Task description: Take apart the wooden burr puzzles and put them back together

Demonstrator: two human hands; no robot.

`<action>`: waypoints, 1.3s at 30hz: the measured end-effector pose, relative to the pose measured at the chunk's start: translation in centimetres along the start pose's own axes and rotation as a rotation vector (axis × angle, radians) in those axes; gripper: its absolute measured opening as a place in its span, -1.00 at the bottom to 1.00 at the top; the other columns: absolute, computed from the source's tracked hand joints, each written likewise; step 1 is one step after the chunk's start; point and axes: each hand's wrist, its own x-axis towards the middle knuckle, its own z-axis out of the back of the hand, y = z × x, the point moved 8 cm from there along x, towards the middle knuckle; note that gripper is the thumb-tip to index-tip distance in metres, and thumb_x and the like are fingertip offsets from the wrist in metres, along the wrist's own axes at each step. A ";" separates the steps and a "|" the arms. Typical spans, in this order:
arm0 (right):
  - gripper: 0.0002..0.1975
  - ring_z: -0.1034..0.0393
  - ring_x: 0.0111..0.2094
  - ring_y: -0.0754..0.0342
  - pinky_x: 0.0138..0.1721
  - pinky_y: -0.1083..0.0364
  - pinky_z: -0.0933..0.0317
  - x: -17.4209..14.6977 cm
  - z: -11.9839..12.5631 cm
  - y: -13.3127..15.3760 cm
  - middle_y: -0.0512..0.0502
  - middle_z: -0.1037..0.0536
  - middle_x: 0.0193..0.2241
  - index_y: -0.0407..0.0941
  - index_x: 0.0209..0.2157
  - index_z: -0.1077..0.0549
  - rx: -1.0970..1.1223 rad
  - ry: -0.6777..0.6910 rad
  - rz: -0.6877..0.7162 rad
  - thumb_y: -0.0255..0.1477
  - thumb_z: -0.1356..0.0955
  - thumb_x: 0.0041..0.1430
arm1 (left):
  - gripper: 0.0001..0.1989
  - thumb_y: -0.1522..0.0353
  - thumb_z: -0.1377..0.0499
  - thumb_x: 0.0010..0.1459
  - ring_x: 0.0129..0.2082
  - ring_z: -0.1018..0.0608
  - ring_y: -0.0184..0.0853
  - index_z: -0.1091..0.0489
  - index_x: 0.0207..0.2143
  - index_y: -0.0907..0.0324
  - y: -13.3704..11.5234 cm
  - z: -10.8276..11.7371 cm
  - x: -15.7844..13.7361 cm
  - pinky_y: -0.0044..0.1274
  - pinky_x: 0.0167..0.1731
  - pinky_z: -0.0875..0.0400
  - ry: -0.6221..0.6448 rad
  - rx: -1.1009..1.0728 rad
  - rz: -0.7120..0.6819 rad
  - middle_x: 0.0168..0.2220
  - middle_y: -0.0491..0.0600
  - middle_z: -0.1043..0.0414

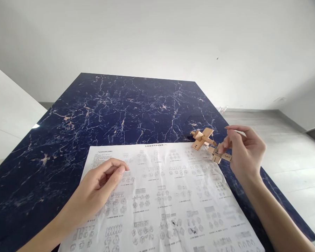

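Left hand (101, 185) curls loosely, empty, as right hand (246, 152), hold unclear, bends beside numbered wooden pieces (196, 144), seemingly only partly joined.

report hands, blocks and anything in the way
Left hand loosely curled over sheet, nothing visible in it. Right hand at wooden blocks, grip unclear. No obstruction seen.

Right hand (246, 151) seemingly touches wooden blocks (216, 158); left hand (101, 182) over printed sheet (152, 190).
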 end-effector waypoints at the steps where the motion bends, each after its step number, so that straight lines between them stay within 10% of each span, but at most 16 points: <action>1: -0.91 -0.25 -0.73 0.09 -0.69 0.08 -0.14 0.4 0.3 -0.4 0.11 -0.36 -0.66 0.00 -0.30 -0.58 0.029 -0.022 -0.013 -0.31 -0.49 0.26 | -0.57 -0.09 -0.17 0.37 -0.55 -0.02 -0.41 -0.50 -0.19 0.05 0.0 0.0 0.0 -0.52 -0.55 0.10 0.002 0.000 -0.002 -0.52 -0.20 0.05; 11: -0.96 -0.24 -0.54 0.13 -0.54 0.13 -0.09 3.0 2.3 -4.0 0.09 -0.38 -0.58 -0.05 -0.35 -0.60 0.054 -0.153 -0.022 -0.40 -0.48 0.12 | -0.59 -0.09 -0.18 0.37 -0.57 -0.03 -0.40 -0.49 -0.15 0.03 0.7 0.2 0.2 -0.54 -0.58 0.07 0.004 -0.003 0.002 -0.54 -0.20 0.03; 22: -0.79 -0.12 -0.66 0.22 -0.66 0.19 0.01 4.0 1.2 -7.4 0.07 -0.47 -0.60 -0.11 -0.37 -0.60 -0.018 0.012 -0.201 -0.25 -0.52 0.10 | -0.57 -0.11 -0.18 0.37 -0.57 -0.06 -0.41 -0.49 -0.17 0.05 0.4 0.2 0.4 -0.55 -0.59 0.04 0.012 0.009 -0.019 -0.53 -0.20 0.01; 39: -0.50 -0.26 -0.67 0.18 -0.64 0.18 -0.13 3.0 0.6 -6.1 0.03 -0.53 -0.61 -0.13 -0.36 -0.59 -0.147 0.089 -0.129 0.06 -0.47 0.29 | -0.55 -0.14 -0.20 0.33 -0.57 -0.05 -0.39 -0.49 -0.18 0.03 0.0 0.1 0.3 -0.53 -0.57 0.04 0.016 0.016 -0.010 -0.54 -0.19 0.01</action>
